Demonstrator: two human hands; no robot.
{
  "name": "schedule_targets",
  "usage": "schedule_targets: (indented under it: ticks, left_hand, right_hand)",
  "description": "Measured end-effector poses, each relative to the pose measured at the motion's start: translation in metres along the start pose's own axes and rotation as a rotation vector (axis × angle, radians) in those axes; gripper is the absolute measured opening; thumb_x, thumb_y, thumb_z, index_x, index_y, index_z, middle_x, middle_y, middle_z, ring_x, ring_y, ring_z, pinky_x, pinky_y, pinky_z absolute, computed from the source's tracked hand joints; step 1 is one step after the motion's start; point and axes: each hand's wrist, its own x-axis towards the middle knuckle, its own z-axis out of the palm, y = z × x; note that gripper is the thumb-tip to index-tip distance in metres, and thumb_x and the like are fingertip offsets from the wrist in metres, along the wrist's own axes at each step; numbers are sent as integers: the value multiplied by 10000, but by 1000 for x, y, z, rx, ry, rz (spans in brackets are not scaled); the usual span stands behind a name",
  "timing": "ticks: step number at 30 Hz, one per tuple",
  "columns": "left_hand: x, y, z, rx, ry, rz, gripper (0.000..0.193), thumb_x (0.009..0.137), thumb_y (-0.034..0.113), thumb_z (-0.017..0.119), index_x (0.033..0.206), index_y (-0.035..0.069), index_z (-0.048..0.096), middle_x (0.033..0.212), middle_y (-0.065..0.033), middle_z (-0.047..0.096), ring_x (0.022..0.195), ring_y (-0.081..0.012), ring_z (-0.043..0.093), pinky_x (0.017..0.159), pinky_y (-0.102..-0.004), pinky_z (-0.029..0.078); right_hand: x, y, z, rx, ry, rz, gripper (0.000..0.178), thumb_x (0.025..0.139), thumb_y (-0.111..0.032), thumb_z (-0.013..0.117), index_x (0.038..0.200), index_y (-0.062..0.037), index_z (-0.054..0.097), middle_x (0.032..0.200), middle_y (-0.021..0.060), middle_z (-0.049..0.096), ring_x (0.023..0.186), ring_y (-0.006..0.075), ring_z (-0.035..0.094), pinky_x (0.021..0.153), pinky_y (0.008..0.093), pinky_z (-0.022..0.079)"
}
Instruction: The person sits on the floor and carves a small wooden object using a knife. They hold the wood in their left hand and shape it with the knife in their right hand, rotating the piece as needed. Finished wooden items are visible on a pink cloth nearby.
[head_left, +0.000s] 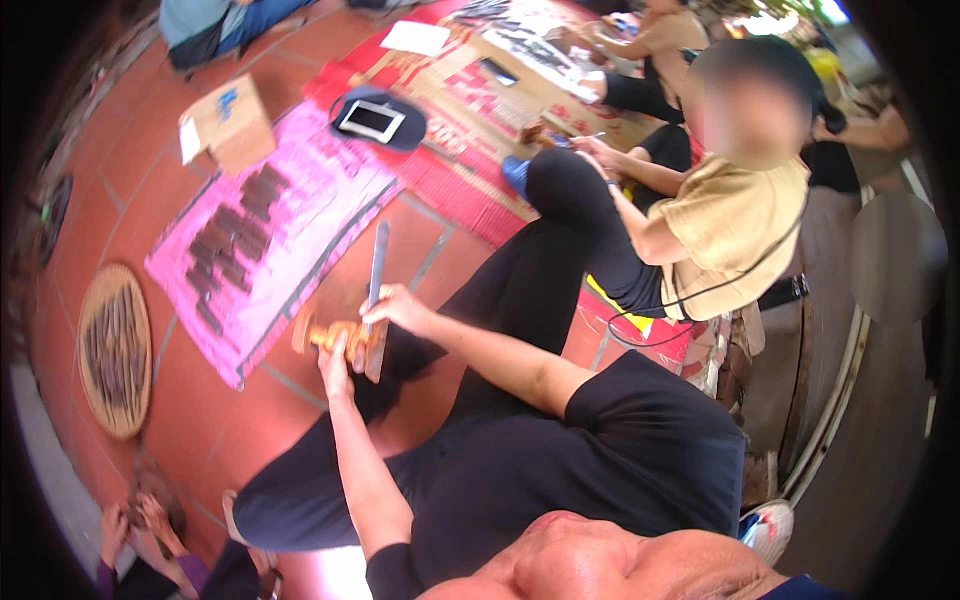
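In front of my bent legs, my left hand [338,372] is wrapped round a carved orange-brown wooden piece [345,335]. Its lumpy shape is too small to tell what it depicts. My right hand [402,308] grips a long, flat, grey metal tool [378,265] that points up and away from me. The tool's lower end meets the carving or lies just beside it; which of the two I cannot tell. A flat brown part stands at the carving's right side, below my right fingers.
A pink cloth [330,180] bears several dark brown strips [230,240]. To the left stands a round woven tray [145,340] of long brown pieces. Beyond are a cardboard box [235,125] and a dark cap [408,133] with a phone [372,120]. A person [735,230] sits close on my right.
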Motion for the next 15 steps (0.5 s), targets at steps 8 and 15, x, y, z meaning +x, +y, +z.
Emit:
schedule_targets:
  ticks: [8, 15]
  left_hand:
    - [6, -5, -4, -112, 16, -4, 375, 830, 169, 674, 1147, 68, 501, 1008, -46, 591, 878, -151, 603, 751, -291, 514]
    - [2, -4, 0, -107, 20, -15, 361, 809, 106, 683, 1125, 56, 516, 1007, -49, 609, 885, -150, 608, 784, -291, 502]
  right_hand:
    - [11, -6, -20, 162, 137, 168, 166, 740, -85, 701, 893, -55, 643, 848, 48, 657, 770, 143, 615, 728, 298, 486]
    - [0, -2, -8, 148, 58, 87, 151, 745, -43, 694, 880, -10, 633, 837, 77, 662, 761, 176, 648, 697, 316, 520]
